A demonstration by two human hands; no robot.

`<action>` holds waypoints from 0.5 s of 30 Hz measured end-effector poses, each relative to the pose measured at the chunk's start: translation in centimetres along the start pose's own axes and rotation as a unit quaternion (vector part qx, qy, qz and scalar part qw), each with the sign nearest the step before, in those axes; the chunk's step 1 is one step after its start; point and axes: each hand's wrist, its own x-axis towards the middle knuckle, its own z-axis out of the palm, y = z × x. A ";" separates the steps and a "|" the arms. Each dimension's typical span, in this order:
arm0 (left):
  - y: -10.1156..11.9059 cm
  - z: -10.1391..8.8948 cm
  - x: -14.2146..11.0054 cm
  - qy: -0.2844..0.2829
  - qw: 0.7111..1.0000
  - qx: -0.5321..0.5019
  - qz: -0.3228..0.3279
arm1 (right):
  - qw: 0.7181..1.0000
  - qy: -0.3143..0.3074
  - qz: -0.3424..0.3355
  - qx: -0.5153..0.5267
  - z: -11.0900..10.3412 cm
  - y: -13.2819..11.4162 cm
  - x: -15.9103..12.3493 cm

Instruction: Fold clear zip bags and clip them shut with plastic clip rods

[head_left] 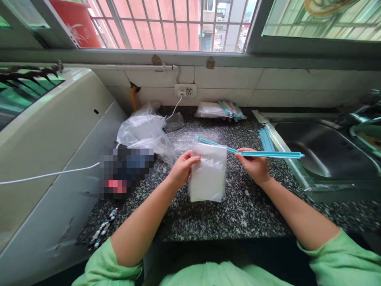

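My left hand (182, 169) pinches the upper left edge of a small clear plastic bag (208, 174) filled with something white, held upright just above the speckled granite counter (238, 214). My right hand (253, 163) is closed on a long light-blue sealing clip (268, 154), which lies across the top of the bag, its far end poking out behind the bag to the left. Both forearms come in from green sleeves.
Crumpled clear plastic bags (143, 133) lie at the back left by a white appliance (53, 159) with a cable. More blue clips (264, 139) rest beside the steel sink (321, 155). A stack of sealed bags (220, 110) sits against the tiled wall under a socket (185, 90).
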 end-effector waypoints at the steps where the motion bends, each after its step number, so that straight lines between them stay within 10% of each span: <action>1: -0.1 0.0 0.0 -0.009 1.000 0.000 -0.003 | 1.000 -0.009 -0.006 0.002 0.2 -0.1 -0.2; 15: -0.7 0.1 0.0 -0.013 0.998 0.005 -0.062 | 0.993 -0.078 -0.083 0.025 -0.4 -1.9 -0.7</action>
